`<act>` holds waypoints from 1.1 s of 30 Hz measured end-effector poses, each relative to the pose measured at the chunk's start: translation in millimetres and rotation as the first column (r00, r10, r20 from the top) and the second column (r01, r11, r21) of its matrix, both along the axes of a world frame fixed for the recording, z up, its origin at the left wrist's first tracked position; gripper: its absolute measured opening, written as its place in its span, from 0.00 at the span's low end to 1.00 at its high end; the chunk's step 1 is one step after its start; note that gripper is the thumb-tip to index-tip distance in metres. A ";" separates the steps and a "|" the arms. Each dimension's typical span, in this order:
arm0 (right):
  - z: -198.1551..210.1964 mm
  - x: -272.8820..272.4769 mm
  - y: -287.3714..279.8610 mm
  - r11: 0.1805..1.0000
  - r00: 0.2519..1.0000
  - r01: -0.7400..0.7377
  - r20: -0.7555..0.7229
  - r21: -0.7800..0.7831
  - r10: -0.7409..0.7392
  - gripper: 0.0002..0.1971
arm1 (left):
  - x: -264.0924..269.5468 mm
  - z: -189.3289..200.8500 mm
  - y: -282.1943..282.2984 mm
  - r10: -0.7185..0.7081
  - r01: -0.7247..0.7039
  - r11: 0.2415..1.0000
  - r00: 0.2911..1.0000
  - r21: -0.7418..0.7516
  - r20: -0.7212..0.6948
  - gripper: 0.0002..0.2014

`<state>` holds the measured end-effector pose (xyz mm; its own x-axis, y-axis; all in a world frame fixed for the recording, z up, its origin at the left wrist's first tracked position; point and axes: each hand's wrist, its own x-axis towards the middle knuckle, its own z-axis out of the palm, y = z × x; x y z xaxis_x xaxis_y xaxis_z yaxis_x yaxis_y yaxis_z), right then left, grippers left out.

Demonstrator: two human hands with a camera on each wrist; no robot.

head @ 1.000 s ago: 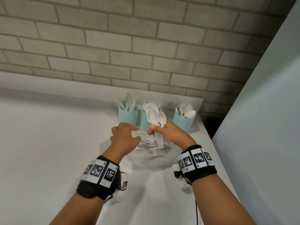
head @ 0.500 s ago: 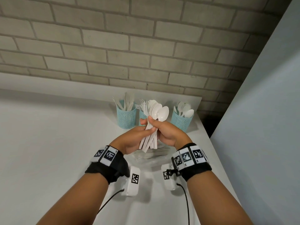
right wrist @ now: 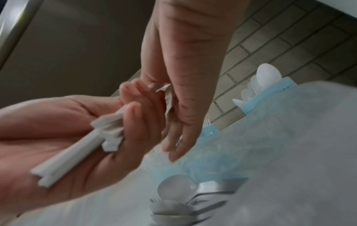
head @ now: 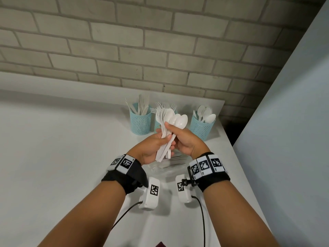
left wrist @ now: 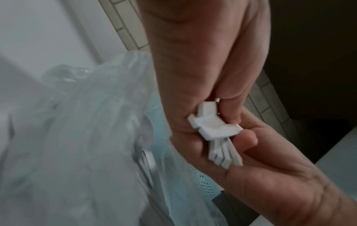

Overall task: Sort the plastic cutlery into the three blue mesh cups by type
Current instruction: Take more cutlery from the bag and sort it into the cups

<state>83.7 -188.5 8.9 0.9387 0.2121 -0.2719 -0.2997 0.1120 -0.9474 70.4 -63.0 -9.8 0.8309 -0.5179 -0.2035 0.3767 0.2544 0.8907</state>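
A bunch of white plastic spoons and forks (head: 171, 122) stands upright above the table, held in both hands. My left hand (head: 151, 147) grips the handles (left wrist: 216, 130), which lie across its palm (right wrist: 77, 156). My right hand (head: 187, 141) pinches the spoons just below their bowls with thumb and fingers. Behind the hands stand three blue mesh cups: the left one (head: 140, 123) holds knives, the middle one (head: 157, 126) holds forks and is mostly hidden by the bunch, and the right one (head: 201, 130) holds spoons (right wrist: 268, 76).
A clear plastic bag (head: 169, 166) with more cutlery (right wrist: 179, 198) lies on the white table (head: 62, 148) under the hands. A brick wall (head: 160, 50) rises behind the cups. The table's right edge (head: 236, 163) meets a grey wall.
My right hand has raised the bunch from the bag, and the left hand has left the bag and taken hold of the handles. Both hands have moved nearer to me.
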 end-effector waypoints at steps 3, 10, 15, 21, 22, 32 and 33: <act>-2.2 2.9 -1.5 0.990 0.990 0.133 0.037 0.053 -0.135 0.23 | -0.3 -5.0 -0.7 0.025 -0.026 0.999 1.000 0.044 0.014 0.07; -5.7 0.9 -1.0 0.995 0.994 0.098 0.049 0.009 -0.098 0.21 | -4.4 -7.5 -2.8 0.114 -0.121 0.987 0.991 0.108 0.071 0.17; -7.9 2.2 -3.8 0.986 0.986 0.169 0.009 0.005 -0.169 0.16 | -6.9 -8.5 -2.9 0.148 -0.162 0.978 0.984 0.135 0.103 0.14; -11.9 3.9 -4.6 0.941 0.941 0.338 0.023 0.009 -0.338 0.18 | -6.6 -13.1 -1.4 0.233 -0.247 0.956 0.967 0.157 0.100 0.10; -12.0 4.1 -4.8 0.939 0.938 0.344 0.030 0.009 -0.344 0.18 | -6.2 -13.9 -1.2 0.248 -0.260 0.953 0.964 0.155 0.092 0.11; -11.5 7.3 -3.0 0.903 0.904 0.420 0.043 0.091 -0.424 0.13 | -2.1 -17.4 -3.9 0.335 -0.366 0.910 0.925 0.194 0.177 0.08; -10.5 8.8 -4.2 0.875 0.882 0.464 0.022 0.140 -0.471 0.12 | -1.6 -17.6 -3.8 0.346 -0.379 0.905 0.920 0.195 0.183 0.08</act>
